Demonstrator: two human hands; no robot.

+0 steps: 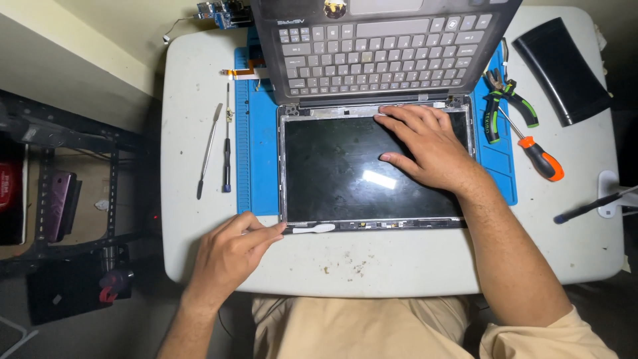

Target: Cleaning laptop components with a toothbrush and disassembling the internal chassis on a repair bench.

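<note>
Pinched in my left hand's (226,256) grip, white pry tool (312,229) meets bare laptop screen (369,166); right hand (428,146) presses flat, holding nothing. Panel: thin, fragile; handle by edges.

We see the white surface (399,259) lit brightly from above, while the room around it stays dim. A white glare patch sits on the dark screen (332,173). The picture is sharp.
</note>
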